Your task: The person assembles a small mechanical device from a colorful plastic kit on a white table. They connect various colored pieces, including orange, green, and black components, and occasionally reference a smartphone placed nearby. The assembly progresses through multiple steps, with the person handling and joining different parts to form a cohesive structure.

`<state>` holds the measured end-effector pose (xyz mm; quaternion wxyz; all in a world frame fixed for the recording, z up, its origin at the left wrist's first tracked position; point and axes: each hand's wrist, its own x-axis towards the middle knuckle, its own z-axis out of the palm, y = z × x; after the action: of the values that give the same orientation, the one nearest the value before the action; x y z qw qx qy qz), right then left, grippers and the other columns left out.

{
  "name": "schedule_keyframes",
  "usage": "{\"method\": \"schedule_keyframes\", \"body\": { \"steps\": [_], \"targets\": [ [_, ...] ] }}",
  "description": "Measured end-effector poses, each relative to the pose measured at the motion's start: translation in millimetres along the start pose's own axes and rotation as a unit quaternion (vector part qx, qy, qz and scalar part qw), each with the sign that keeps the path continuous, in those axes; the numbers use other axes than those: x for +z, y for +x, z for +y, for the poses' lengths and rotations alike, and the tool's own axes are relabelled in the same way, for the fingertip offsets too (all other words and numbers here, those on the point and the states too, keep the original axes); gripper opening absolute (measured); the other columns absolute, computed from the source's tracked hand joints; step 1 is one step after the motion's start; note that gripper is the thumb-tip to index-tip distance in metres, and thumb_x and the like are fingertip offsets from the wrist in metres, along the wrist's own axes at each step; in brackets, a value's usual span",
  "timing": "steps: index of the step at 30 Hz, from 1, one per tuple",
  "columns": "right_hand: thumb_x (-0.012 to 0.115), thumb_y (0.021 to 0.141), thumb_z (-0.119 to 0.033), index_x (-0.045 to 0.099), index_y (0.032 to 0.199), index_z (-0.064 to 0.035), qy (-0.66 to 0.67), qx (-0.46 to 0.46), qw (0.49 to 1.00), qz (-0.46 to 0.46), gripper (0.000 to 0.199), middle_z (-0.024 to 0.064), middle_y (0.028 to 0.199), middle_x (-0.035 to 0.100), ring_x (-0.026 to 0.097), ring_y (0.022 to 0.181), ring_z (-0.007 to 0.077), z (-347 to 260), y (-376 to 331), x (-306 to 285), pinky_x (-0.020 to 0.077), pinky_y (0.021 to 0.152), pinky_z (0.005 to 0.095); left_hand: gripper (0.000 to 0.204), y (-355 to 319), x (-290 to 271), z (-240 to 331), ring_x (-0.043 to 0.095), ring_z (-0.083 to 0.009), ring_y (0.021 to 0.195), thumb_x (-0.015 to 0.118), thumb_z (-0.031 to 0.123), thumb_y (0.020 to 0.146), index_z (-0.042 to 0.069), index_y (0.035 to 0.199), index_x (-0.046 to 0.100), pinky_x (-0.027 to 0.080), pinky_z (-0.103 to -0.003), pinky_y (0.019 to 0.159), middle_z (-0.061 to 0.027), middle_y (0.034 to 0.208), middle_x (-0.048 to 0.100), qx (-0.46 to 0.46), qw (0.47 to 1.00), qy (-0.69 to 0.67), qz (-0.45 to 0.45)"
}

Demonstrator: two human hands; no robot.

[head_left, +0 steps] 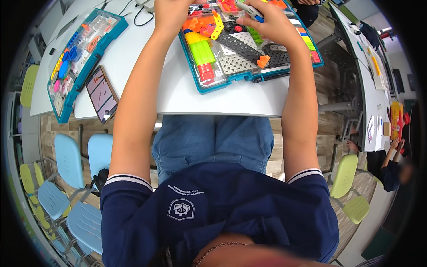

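An open teal case of colourful plastic construction parts lies on the white table in front of me. My right hand rests over the case's far right part, its fingers closed on a small white and blue part. My left hand reaches over the case's far left corner; its fingers are cut off by the top edge of the picture. Green, yellow and red blocks and black perforated plates fill the near half of the case.
A second teal parts case lies at the table's left, with a phone beside it at the near edge. Blue and green chairs stand on the floor to the left. Another person sits at a far-right table.
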<state>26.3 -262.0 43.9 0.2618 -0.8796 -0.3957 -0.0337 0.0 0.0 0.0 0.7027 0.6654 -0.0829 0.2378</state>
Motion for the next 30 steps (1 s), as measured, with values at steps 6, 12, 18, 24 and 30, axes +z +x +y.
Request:
{"method": "schedule_keyframes", "body": {
  "steps": [6,12,18,24,30],
  "targets": [
    [0.080,0.087,-0.024,0.064,0.112,0.0003,-0.061,-0.071,0.995,0.035,0.038,0.0240,0.107,0.067,0.065,0.100,0.0394,-10.6,-0.7,2.0,0.0503,0.085,0.0424,0.015,-0.3,-0.1,5.6,0.071,-0.0134,0.081,0.073,0.001,0.091,-0.003,0.105,0.077,0.055,-0.025,0.072,-0.0086,0.091,0.077,0.012,0.997,0.064,0.032],
    [0.077,0.092,-0.025,0.067,0.120,-0.0037,-0.057,-0.154,0.986,0.027,0.037,0.0158,0.113,0.068,0.063,0.105,0.0355,-2.1,2.2,20.4,0.0510,0.090,0.0423,0.017,-3.7,1.6,8.2,0.071,-0.0146,0.082,0.074,0.000,0.088,-0.003,0.105,0.078,0.055,-0.025,0.074,-0.0097,0.094,0.077,-0.033,0.998,0.037,0.039],
    [0.078,0.091,-0.024,0.068,0.112,-0.0033,-0.053,-0.112,0.985,0.120,0.032,0.0138,0.103,0.070,0.066,0.094,0.0328,-7.2,5.4,19.8,0.0520,0.081,0.0403,0.025,-5.5,9.0,19.4,0.071,-0.0164,0.084,0.076,0.004,0.090,-0.005,0.113,0.073,0.057,-0.026,0.073,-0.0110,0.100,0.076,-0.051,0.998,-0.035,0.027],
    [0.076,0.091,-0.016,0.069,0.101,-0.0009,0.109,-0.040,0.974,0.194,0.020,0.0147,0.091,0.070,0.067,0.084,0.0249,-21.8,6.2,13.8,0.0508,0.078,0.0364,0.027,-16.6,19.9,33.3,0.070,-0.0137,0.086,0.075,0.010,0.093,-0.002,0.116,0.071,0.055,-0.024,0.074,-0.0081,0.101,0.075,-0.133,0.983,-0.118,0.051],
    [0.077,0.090,-0.013,0.069,0.098,-0.0013,0.205,0.008,0.959,0.193,0.016,0.0048,0.085,0.069,0.062,0.079,0.0126,-27.2,6.5,15.6,0.0494,0.073,0.0310,0.026,-23.3,29.9,36.3,0.069,-0.0131,0.087,0.075,0.011,0.093,-0.001,0.116,0.071,0.054,-0.025,0.075,-0.0070,0.101,0.075,-0.127,0.979,-0.152,0.043]
  ]
}}
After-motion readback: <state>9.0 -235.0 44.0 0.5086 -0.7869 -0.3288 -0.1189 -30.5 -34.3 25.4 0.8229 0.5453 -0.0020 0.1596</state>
